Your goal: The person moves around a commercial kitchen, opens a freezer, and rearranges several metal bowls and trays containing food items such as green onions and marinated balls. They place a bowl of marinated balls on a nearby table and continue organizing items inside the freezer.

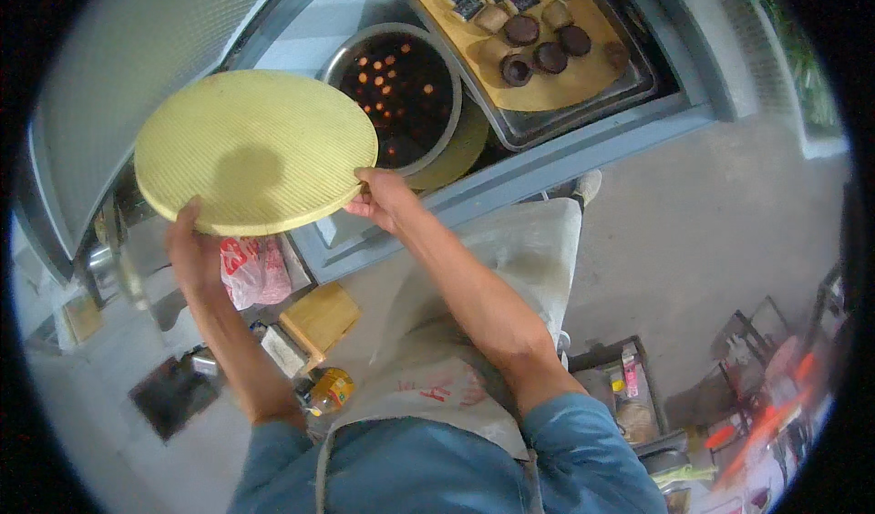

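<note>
Both my hands hold a round pale-yellow lid or board (294,131) with a finely ribbed top, tilted over the counter. My left hand (191,247) grips its near-left rim, thumb on top. At its near-right rim my right hand (383,198) pinches the edge, fingers underneath. Just behind the right side of the disc stands a round metal pot (454,104) of dark contents, dotted with small orange-bright spots; I cannot tell whether these are pieces or reflections. The disc overlaps part of the pot's left rim in view.
A metal tray (506,134) at the upper right holds dark-wrapped blocks (468,5) and round brown pieces (550,57) on a yellowish sheet. The blue-grey counter edge (601,134) runs before me. Below lie a plastic bag (249,275), a wooden box (321,322) and an oil bottle (333,389).
</note>
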The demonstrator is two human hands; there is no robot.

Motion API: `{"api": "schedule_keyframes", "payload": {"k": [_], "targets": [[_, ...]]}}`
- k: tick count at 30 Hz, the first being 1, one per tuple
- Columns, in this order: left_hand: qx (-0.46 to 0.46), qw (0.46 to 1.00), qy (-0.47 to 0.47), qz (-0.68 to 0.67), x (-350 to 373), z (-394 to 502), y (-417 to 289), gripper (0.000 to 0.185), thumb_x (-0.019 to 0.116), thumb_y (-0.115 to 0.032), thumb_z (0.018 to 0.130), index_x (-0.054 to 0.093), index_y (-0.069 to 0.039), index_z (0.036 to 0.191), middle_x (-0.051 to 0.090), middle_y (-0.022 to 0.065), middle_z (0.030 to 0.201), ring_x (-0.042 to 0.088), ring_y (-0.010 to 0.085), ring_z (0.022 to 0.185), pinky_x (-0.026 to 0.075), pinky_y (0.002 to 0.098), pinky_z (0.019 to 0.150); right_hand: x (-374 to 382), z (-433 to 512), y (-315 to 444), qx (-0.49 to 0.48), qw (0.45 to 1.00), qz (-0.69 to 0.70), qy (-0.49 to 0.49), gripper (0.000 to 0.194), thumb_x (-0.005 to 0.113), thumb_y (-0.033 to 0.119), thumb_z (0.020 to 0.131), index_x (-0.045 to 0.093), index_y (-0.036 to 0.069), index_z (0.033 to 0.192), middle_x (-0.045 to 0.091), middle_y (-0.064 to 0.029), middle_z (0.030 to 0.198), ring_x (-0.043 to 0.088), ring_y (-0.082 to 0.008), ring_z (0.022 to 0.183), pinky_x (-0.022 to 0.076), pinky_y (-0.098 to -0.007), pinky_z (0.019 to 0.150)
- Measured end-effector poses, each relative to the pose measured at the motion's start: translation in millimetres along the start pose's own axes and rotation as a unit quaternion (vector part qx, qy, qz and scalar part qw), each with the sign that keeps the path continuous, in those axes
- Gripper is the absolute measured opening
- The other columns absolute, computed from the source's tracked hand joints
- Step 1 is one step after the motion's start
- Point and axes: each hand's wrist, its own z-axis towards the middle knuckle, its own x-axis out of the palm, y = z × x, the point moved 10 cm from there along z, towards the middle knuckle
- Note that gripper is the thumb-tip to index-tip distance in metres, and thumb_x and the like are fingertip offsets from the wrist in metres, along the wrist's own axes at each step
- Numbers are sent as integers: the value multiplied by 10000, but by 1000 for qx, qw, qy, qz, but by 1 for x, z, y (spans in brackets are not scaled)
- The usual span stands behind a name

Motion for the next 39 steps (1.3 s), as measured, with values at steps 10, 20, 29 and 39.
{"api": "schedule_keyframes", "payload": {"k": [10, 20, 29, 39], "targets": [[-64, 993, 17, -96, -37, -20, 48, 500, 571, -143, 834, 405, 62, 1259, 482, 174, 1255, 485, 281, 1143, 412, 425, 964, -11, -43, 33, -82, 993, -52, -68, 303, 520, 135, 865, 510, -53, 1102, 599, -82, 838, 609, -183, 700, 554, -339, 562], [-145, 911, 274, -273, 177, -238, 88, 737, 591, -92, 707, 268, 37, 1357, 368, 177, 1370, 367, 336, 1251, 289, 479, 1062, -83, -435, 206, -436, 864, -228, -104, 473, 503, 158, 890, 347, 48, 1323, 609, -109, 918, 604, -139, 708, 532, -290, 583], [-145, 760, 632, -33, 569, -482, 86, 511, 592, -53, 793, 414, 12, 1267, 515, 99, 1213, 522, 209, 1093, 450, 344, 909, -392, -701, 242, -616, 741, 195, -183, 452, 513, 187, 900, 390, -35, 1274, 522, -129, 1206, 534, -239, 1067, 437, -377, 910], [-481, 570, 665, 22, 784, -665, 217, 342, 574, -104, 839, 486, 12, 1148, 569, 114, 1102, 576, 213, 974, 501, 345, 814, -528, -880, 190, -705, 486, 319, -406, 385, 486, 62, 871, 398, -50, 1228, 530, -182, 1157, 575, -284, 1007, 503, -418, 830]]}}
